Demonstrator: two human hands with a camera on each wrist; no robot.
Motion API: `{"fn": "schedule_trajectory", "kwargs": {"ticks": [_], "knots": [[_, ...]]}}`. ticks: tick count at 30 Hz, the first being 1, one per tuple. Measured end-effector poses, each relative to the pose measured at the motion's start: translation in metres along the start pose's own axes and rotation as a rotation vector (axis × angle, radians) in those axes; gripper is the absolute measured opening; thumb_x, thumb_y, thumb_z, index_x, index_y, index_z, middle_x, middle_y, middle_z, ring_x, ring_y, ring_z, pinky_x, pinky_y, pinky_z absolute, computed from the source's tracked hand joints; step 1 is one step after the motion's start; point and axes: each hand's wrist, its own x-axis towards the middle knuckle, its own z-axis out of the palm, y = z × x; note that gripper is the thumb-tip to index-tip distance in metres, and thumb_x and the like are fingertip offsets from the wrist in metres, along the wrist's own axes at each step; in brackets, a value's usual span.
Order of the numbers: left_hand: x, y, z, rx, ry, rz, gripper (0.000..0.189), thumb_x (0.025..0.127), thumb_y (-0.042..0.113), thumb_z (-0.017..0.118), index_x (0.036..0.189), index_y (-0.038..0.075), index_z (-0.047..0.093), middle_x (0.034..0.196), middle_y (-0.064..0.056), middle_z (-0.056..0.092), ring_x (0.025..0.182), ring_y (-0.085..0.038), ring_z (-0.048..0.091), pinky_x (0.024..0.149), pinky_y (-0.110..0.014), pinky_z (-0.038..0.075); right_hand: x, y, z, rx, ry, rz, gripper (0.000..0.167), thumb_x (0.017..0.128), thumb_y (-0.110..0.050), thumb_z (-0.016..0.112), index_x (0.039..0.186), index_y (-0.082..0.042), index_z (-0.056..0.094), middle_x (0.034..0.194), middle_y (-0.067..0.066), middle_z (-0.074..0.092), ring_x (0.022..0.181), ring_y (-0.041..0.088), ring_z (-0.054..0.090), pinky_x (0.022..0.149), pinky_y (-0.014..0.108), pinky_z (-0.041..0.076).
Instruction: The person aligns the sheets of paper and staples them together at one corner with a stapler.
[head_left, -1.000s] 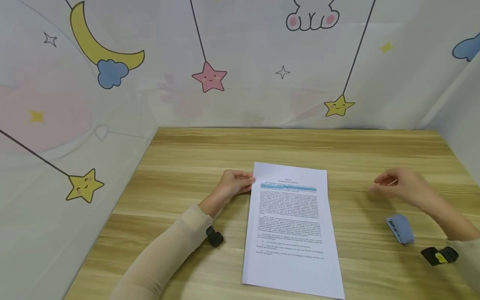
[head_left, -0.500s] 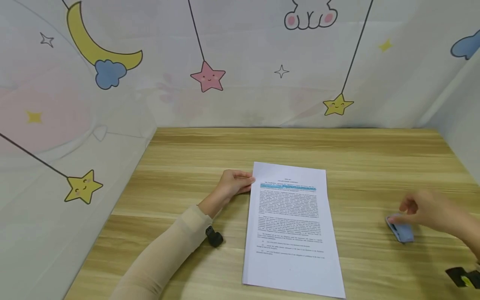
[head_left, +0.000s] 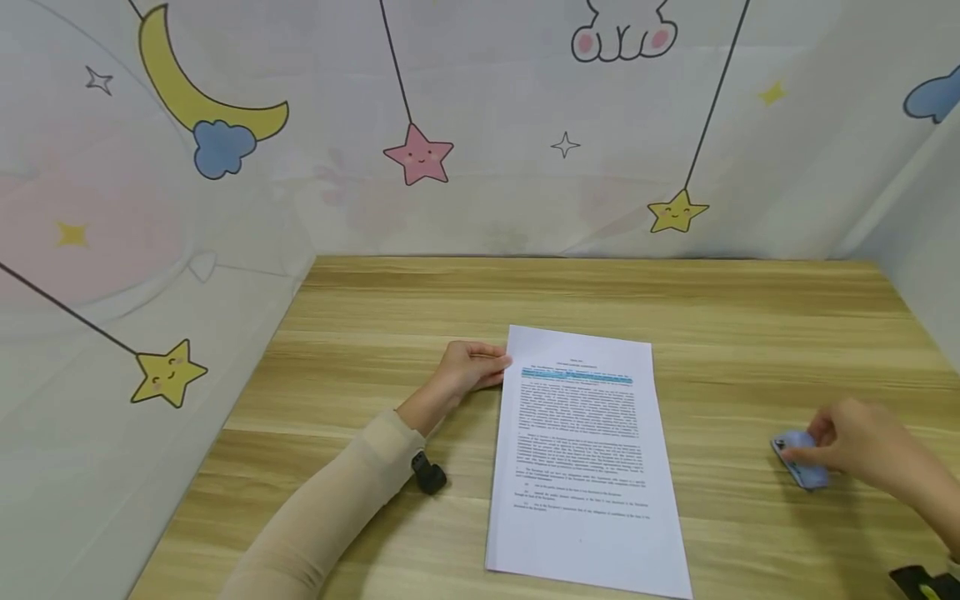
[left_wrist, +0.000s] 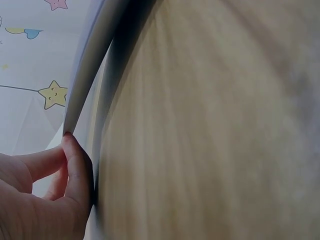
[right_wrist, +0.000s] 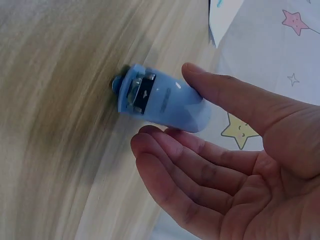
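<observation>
A stack of printed paper (head_left: 581,542) lies at the middle of the table, with a blue-highlighted passage near its top. My left hand (head_left: 468,367) pinches its upper left edge between thumb and fingers. In the left wrist view, the edge of the paper (left_wrist: 86,82) rises clear of the table at the fingertips. To the right is a small light blue stapler (head_left: 801,471). My right hand (head_left: 862,437) holds it, thumb on one side and fingers on the other. The right wrist view shows the stapler (right_wrist: 167,97) end-on, its metal part facing the wood.
The wood-grain table (head_left: 375,308) carries the paper and stapler, with wide space between them. A pale cloth curtain (head_left: 495,217) printed with stars and a moon hangs behind and at the sides. Dark straps with small devices (head_left: 429,473) sit on the wrists.
My right hand has come back rightward and down from beside the paper to the stapler and closed its fingers about it. The left hand and paper have stayed put.
</observation>
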Motion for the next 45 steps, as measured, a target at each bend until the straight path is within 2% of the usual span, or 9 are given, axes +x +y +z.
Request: {"fn": "schedule_trajectory", "kwargs": {"ticks": [4, 8, 11, 14, 21, 27, 34, 40, 45], "knots": [[0.001, 0.000, 0.000, -0.012, -0.005, 0.002, 0.021, 0.090, -0.006, 0.070, 0.110, -0.012, 0.067, 0.089, -0.012, 0.070, 0.069, -0.012, 0.067, 0.066, -0.021, 0.060, 0.000, -0.002, 0.002, -0.008, 0.024, -0.006, 0.035, 0.079, -0.026, 0.085, 0.076, 0.002, 0.066, 0.070, 0.000, 0.059, 0.061, 0.016, 0.051, 0.049, 0.026, 0.046], [0.001, 0.000, -0.001, -0.019, -0.011, 0.003, 0.022, 0.090, -0.007, 0.070, 0.111, -0.013, 0.067, 0.089, -0.012, 0.070, 0.070, -0.013, 0.068, 0.066, -0.022, 0.060, 0.006, -0.004, 0.000, -0.028, 0.038, -0.023, 0.034, 0.077, -0.022, 0.086, 0.078, 0.006, 0.065, 0.072, 0.005, 0.060, 0.065, 0.020, 0.055, 0.054, 0.035, 0.051], [0.001, 0.000, -0.001, -0.024, -0.017, 0.000, 0.022, 0.090, -0.007, 0.069, 0.111, -0.013, 0.066, 0.089, -0.012, 0.070, 0.070, -0.013, 0.068, 0.067, -0.022, 0.060, 0.012, -0.007, -0.004, -0.031, 0.036, -0.030, 0.041, 0.077, -0.018, 0.085, 0.088, 0.015, 0.064, 0.077, 0.010, 0.063, 0.070, 0.027, 0.061, 0.059, 0.045, 0.055], [0.001, -0.001, -0.001, -0.024, -0.019, 0.000, 0.022, 0.090, -0.007, 0.069, 0.111, -0.013, 0.066, 0.089, -0.012, 0.070, 0.070, -0.013, 0.068, 0.067, -0.022, 0.060, 0.019, -0.013, -0.007, -0.029, 0.048, -0.040, 0.043, 0.079, -0.015, 0.084, 0.095, 0.018, 0.062, 0.079, 0.012, 0.065, 0.073, 0.032, 0.063, 0.062, 0.048, 0.056], [0.000, 0.002, 0.000, -0.018, -0.015, -0.014, 0.023, 0.090, -0.007, 0.070, 0.111, -0.013, 0.066, 0.092, -0.014, 0.070, 0.072, -0.013, 0.068, 0.069, -0.022, 0.060, 0.042, -0.037, -0.011, -0.089, 0.131, -0.119, 0.028, 0.084, -0.007, 0.078, 0.096, 0.014, 0.064, 0.081, 0.017, 0.067, 0.072, 0.028, 0.063, 0.057, 0.041, 0.052], [0.000, 0.003, 0.001, -0.012, -0.017, -0.023, 0.023, 0.090, -0.006, 0.070, 0.112, -0.012, 0.067, 0.093, -0.013, 0.070, 0.072, -0.013, 0.068, 0.069, -0.022, 0.060, 0.066, -0.054, -0.014, -0.169, 0.188, -0.224, 0.025, 0.083, -0.004, 0.079, 0.096, 0.012, 0.065, 0.084, 0.019, 0.068, 0.074, 0.030, 0.065, 0.059, 0.044, 0.054], [-0.002, 0.003, 0.000, -0.023, -0.019, -0.031, 0.024, 0.090, -0.006, 0.070, 0.112, -0.012, 0.066, 0.092, -0.013, 0.070, 0.071, -0.013, 0.068, 0.069, -0.022, 0.060, 0.091, -0.069, -0.013, -0.222, 0.180, -0.309, 0.023, 0.081, -0.003, 0.082, 0.091, 0.009, 0.064, 0.079, 0.012, 0.065, 0.068, 0.022, 0.059, 0.058, 0.041, 0.052], [-0.002, 0.003, 0.000, -0.027, -0.020, -0.037, 0.024, 0.090, -0.006, 0.069, 0.113, -0.013, 0.066, 0.094, -0.015, 0.071, 0.072, -0.013, 0.069, 0.070, -0.022, 0.060, 0.104, -0.081, -0.006, -0.227, 0.166, -0.333, 0.019, 0.080, -0.001, 0.081, 0.087, 0.006, 0.065, 0.080, 0.012, 0.067, 0.071, 0.023, 0.060, 0.064, 0.044, 0.055], [0.000, 0.002, -0.001, -0.029, -0.021, -0.042, 0.024, 0.090, -0.006, 0.070, 0.113, -0.013, 0.066, 0.092, -0.014, 0.071, 0.070, -0.013, 0.069, 0.069, -0.022, 0.060, 0.110, -0.088, -0.003, -0.223, 0.148, -0.341, 0.018, 0.080, 0.000, 0.081, 0.086, 0.004, 0.065, 0.080, 0.010, 0.067, 0.070, 0.021, 0.059, 0.064, 0.043, 0.055]]}}
